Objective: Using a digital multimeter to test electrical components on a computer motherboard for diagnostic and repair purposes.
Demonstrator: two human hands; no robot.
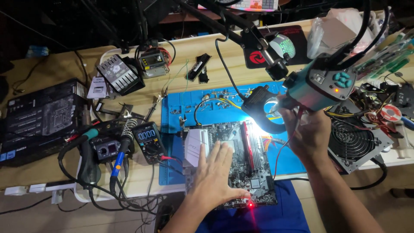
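Hands apart: left hand (214,170) flat, open on the motherboard (241,164); right hand (307,131) grips the camera (321,84) above it.

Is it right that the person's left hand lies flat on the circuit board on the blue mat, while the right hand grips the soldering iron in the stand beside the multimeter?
Not quite. The left hand does lie flat on the circuit board on the blue mat. But the right hand is raised to the camera unit on the boom arm. The soldering iron sits untouched beside the multimeter. The head view shows this.
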